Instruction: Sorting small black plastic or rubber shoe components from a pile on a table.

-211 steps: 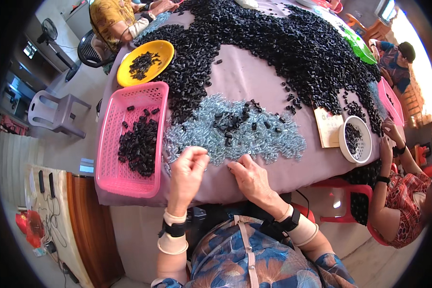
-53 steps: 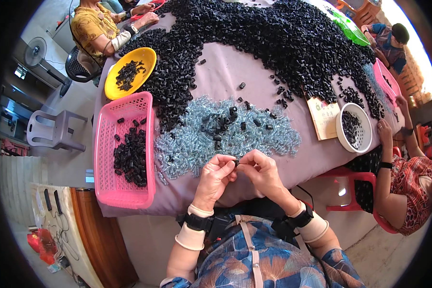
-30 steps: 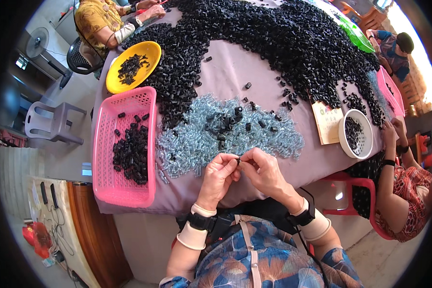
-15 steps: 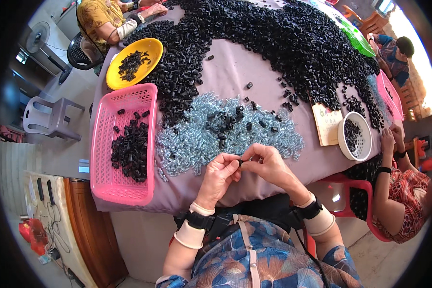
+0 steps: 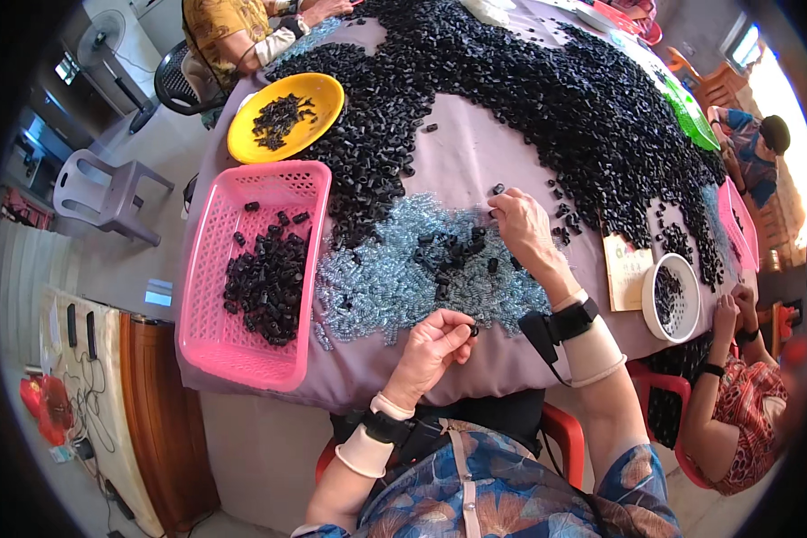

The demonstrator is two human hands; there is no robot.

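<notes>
My left hand (image 5: pixel 438 351) is low over the near edge of the table, thumb and fingers pinched on a small black plastic part (image 5: pixel 473 330). Farther forward, my right hand (image 5: pixel 524 229) reaches over the far right side of a heap of clear bluish coils, which look like small springs (image 5: pixel 368 287). Its fingertips are closed together at a small dark piece, mostly hidden by the fingers. Just beyond them, another loose black part (image 5: pixel 498 188) lies on the cloth. More black parts (image 5: pixel 448 255) sit on top of the clear heap.
A pink basket (image 5: pixel 197 314) of black parts stands at left, with a yellow plate (image 5: pixel 318 130) behind it. A large black heap (image 5: pixel 547 99) spans the back. At right are a small booklet (image 5: pixel 628 269) and a white bowl (image 5: pixel 689 314), near a co-worker's hands (image 5: pixel 735 305).
My right hand has parted from the left and moved forward across the clear heap to its far side. The left hand keeps its pinch near the table edge. The whole view has shifted slightly.
</notes>
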